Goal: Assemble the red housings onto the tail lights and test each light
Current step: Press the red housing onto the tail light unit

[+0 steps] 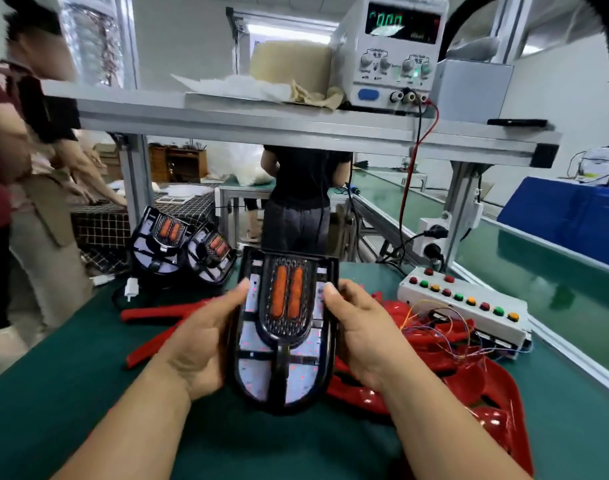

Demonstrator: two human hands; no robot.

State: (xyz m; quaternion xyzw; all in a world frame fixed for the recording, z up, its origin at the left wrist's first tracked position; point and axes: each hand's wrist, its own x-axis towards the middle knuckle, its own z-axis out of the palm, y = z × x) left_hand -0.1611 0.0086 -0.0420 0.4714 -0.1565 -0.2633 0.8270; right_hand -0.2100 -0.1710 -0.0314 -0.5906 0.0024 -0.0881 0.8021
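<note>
I hold a black tail light (285, 327) with two orange bars and white reflective panels above the green table. My left hand (206, 337) grips its left edge, thumb on the front face. My right hand (360, 334) grips the right edge the same way. Red housings (469, 386) lie in a pile under and to the right of the light. More red housing parts (157, 313) lie to the left. Two further tail lights (181, 244) lean at the table's back left.
A white test box (469, 303) with coloured buttons and loose wires sits at the right. A power supply (393, 50) reading 000 stands on the upper shelf (226, 116). A white plug (131, 288) lies at the left. People stand at the left and behind. A conveyor (538, 251) runs at the right.
</note>
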